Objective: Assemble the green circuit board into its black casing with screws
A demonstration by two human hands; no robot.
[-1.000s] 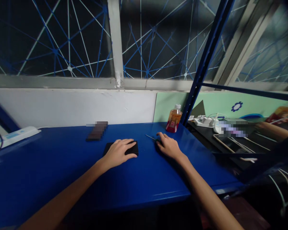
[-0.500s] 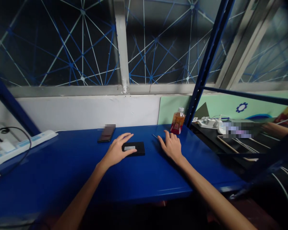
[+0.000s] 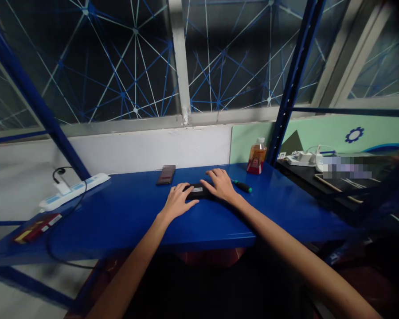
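A flat black box with a pale label (image 3: 197,190) lies on the blue table (image 3: 126,217), between my two hands. My left hand (image 3: 179,201) is at its left end, fingers apart and thumb along the near side. Over its right end rests my right hand (image 3: 221,185), fingers spread. Whether either hand grips the box is hard to see, but both look open. Just right of my right hand lies a screwdriver with a black and green handle (image 3: 243,186). A dark phone (image 3: 166,175) lies behind my left hand.
A bottle of orange drink (image 3: 256,156) stands at the back right by the blue rack post (image 3: 287,93). On the left are a white power strip (image 3: 76,191) with a black cable and a red box (image 3: 38,228). Another table with cables (image 3: 335,190) is at the right.
My right hand has left the screwdriver and moved left onto the black box. My left hand has stayed beside the box. The view has shifted, showing more of the left side.
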